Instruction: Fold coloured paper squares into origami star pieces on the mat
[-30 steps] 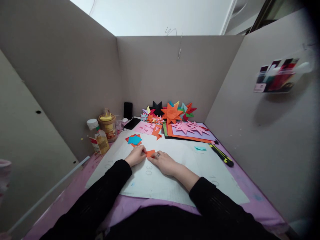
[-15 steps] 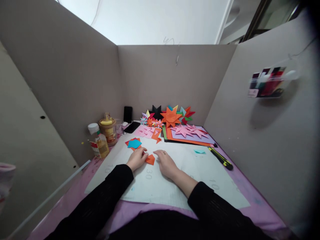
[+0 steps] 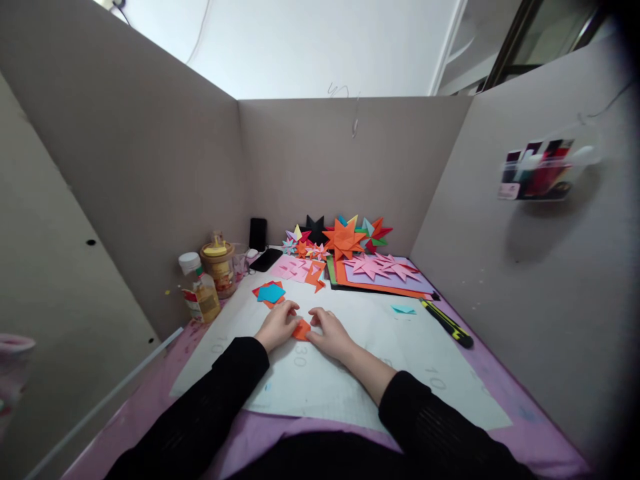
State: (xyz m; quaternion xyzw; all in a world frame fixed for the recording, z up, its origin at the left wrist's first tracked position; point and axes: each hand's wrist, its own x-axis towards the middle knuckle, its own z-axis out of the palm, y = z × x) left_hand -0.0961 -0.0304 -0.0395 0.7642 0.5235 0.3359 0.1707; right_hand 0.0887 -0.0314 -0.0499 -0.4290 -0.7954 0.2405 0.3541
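A small folded piece of orange paper [image 3: 301,331] lies on the white sheet [image 3: 345,387] in front of me. My left hand [image 3: 278,327] grips its left side, thumb at the edge and fingers curled above. At its right side is my right hand [image 3: 330,335], thumb and bent fingers closed in on the paper's edge. The fingertips partly cover the paper. Just beyond my left hand lies a blue pentagon of paper [image 3: 271,293] on top of orange and red pieces.
Pink paper stars [image 3: 367,266] lie on stacked coloured sheets at the back, with folded stars [image 3: 345,238] behind. A yellow-black box cutter [image 3: 447,325] and turquoise paper scrap [image 3: 403,310] lie right. Left stand a glue bottle [image 3: 201,297], a jar [image 3: 220,270] and phones [image 3: 267,260].
My right hand has moved left and down onto the orange paper, its thumb now at the right edge. My left hand stays at the left side. The view has tilted slightly up.
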